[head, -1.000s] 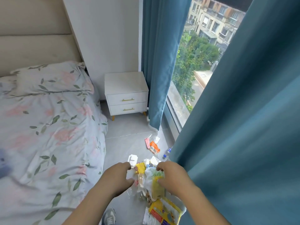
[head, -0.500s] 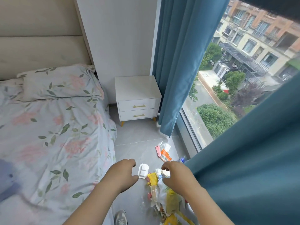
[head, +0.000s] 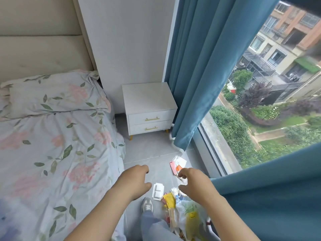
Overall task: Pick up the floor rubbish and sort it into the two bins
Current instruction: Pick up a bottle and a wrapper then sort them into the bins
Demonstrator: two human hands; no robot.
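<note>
Grey tiled floor (head: 152,153) between floral-sheeted bed (head: 52,145) and teal curtains (head: 199,66), white two-drawer nightstand (head: 149,101) against wall, colourful wrapper-and-bag rubbish heap (head: 187,213) on floor below right hand (head: 192,183), left hand (head: 133,181) alongside, both grips loosely curled, empty.

Bright daylight pours through the window (head: 257,122) on the right; my view bends at the edges, and the rubbish (head: 191,214) at the bottom blurs.

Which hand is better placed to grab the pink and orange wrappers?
Likely the right hand: it hovers right beside the wrappers, while the left hand sits farther off, toward the bed.
</note>
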